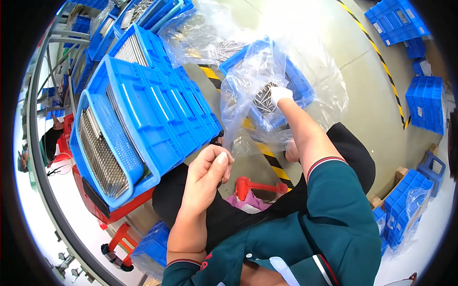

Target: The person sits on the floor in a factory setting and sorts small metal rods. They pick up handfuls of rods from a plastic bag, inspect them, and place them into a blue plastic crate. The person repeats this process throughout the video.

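My right hand (279, 94), in a white glove, reaches into a blue crate (301, 86) lined with a clear plastic bag (248, 95) and grips a bundle of thin metal pins (263, 99). My left hand (210, 169) is bare and hovers above my lap with its fingers pinched together; whether it holds something small I cannot tell. It sits just right of a stack of tilted blue crates (143, 119) whose open ends show rows of metal pins (102, 157).
A red mallet (260, 187) lies on my lap by a pink cloth (248, 202). More blue crates (396, 21) stand at the top right, right edge and lower right. Yellow-black floor tape (381, 62) crosses the concrete floor. A red stool (121, 240) is at the lower left.
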Motion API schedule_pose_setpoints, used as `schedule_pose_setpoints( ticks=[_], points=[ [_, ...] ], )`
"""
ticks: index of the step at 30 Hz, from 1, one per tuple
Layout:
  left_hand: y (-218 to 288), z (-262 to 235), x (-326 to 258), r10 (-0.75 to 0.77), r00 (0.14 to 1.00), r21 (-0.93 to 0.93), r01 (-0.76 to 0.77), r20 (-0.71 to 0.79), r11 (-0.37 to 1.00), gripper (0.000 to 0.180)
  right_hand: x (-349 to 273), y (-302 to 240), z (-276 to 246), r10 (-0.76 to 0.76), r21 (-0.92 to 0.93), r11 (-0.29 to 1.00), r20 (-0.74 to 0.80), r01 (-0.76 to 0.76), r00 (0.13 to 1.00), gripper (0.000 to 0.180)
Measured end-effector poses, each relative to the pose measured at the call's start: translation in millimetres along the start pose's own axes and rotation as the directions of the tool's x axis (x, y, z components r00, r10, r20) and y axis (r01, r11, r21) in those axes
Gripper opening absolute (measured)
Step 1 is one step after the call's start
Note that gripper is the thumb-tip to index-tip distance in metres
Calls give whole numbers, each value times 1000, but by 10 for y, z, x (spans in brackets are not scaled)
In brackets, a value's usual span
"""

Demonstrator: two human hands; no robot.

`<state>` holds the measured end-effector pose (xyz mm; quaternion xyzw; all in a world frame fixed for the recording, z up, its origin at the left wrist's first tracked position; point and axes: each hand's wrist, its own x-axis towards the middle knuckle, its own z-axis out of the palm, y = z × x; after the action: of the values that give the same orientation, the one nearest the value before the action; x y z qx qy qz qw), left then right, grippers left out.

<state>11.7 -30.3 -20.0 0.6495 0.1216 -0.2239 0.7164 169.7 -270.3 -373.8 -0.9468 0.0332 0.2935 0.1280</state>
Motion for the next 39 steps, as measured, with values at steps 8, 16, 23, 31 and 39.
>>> schedule_pose_setpoints(
  ticks=[8, 16, 23, 31, 39],
  points=[
    [-1, -2, 84, -19, 999, 45, 20, -30, 999, 25, 125, -69, -212, 237, 125, 963, 26, -239, 971, 34],
    [26, -10, 93, -47, 999, 28, 48, -15, 998, 24, 443, 400, -74, 279, 200, 945, -89, -257, 956, 34],
    [22, -22, 69, -55, 998, 25, 56, -25, 998, 25, 194, 92, -51, 452, 92, 890, -62, -446, 890, 35],
    [61, -15, 89, -42, 999, 53, 42, -9, 998, 27, 125, -200, -48, 512, 303, 829, -71, -471, 856, 36],
    [53, -32, 88, -64, 998, 76, 66, -22, 995, 26, 244, -139, 157, 448, 251, 869, -30, -427, 894, 29]
  ],
)
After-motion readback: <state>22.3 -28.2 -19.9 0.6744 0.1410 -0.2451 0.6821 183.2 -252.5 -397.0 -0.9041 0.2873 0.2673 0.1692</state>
